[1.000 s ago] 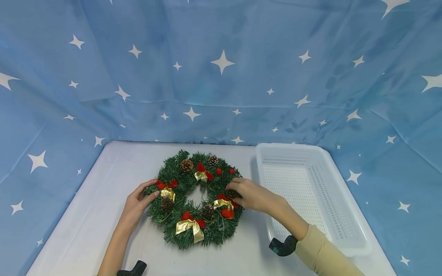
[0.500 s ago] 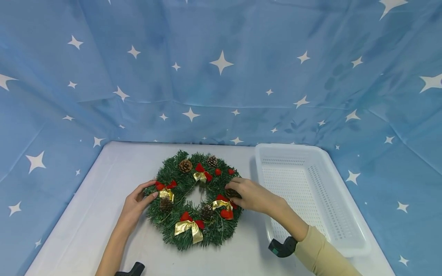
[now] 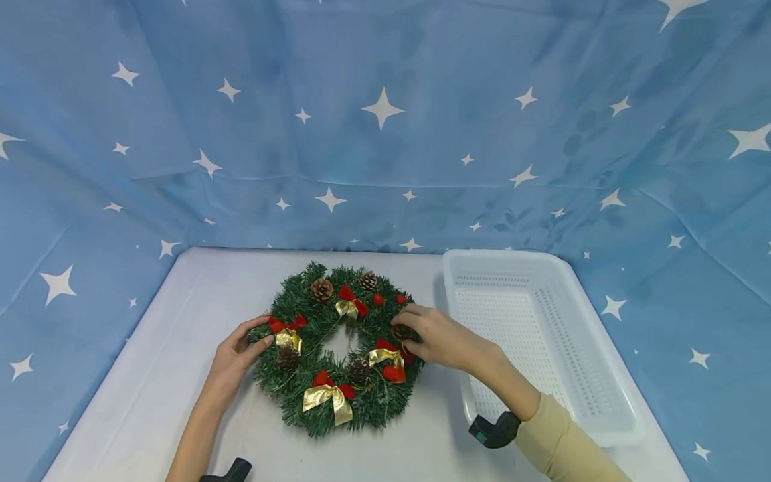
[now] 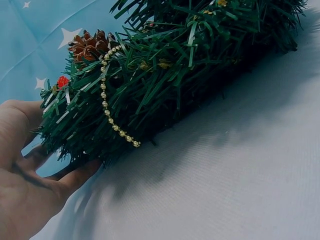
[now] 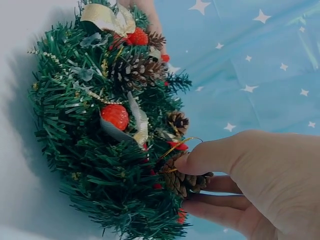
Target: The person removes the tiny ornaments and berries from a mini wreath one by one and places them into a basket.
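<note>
A green tinsel wreath (image 3: 385, 402) lies on the white table, decorated with gold-and-red bows (image 3: 330, 396), red berries and several pine cones. My left hand (image 3: 233, 355) grips its left edge, thumb and fingers on either side of the greenery, as the left wrist view also shows, with gold beads (image 4: 104, 95) nearby. At the right side my right hand (image 3: 444, 340) pinches a brown pine cone (image 5: 181, 176) between thumb and fingers. A thin gold cord (image 5: 182, 144) loops from that cone. The cone sits against the wreath; whether it is fastened there I cannot tell.
To the right of the wreath stands a white perforated plastic basket (image 3: 450, 294), under and beyond my right forearm. A blue curtain (image 3: 337, 134) with white stars hangs behind the table and along both sides. A black wrist device (image 3: 495, 430) sits on my right wrist.
The scene shifts slightly left in view. My right hand tilts a little and more of the pine cone shows; the left hand keeps its hold on the wreath.
</note>
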A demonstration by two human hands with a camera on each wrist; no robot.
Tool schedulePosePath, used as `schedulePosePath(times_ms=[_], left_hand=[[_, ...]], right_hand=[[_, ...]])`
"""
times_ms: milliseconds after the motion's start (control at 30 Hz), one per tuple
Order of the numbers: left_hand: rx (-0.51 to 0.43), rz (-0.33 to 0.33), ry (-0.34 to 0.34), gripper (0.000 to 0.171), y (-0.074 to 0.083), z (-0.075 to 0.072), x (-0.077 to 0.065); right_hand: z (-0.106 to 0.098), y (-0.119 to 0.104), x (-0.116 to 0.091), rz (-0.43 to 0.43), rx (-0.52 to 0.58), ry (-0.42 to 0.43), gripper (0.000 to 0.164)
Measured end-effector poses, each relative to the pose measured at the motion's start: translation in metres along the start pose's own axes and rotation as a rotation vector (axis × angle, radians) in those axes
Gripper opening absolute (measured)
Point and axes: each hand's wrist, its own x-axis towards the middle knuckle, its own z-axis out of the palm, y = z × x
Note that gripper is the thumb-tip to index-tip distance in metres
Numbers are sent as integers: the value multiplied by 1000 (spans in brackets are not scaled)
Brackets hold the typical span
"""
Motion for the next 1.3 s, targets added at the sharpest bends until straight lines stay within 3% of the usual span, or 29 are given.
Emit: schedulePosePath(times_ms=[833, 1300], left_hand=[[28, -14, 18, 59, -2, 1, 0], [59, -16, 29, 58, -4, 1, 0]], right_hand=[[-15, -1, -9, -3, 7, 94, 35], [-23, -2, -15, 37, 37, 94, 36]])
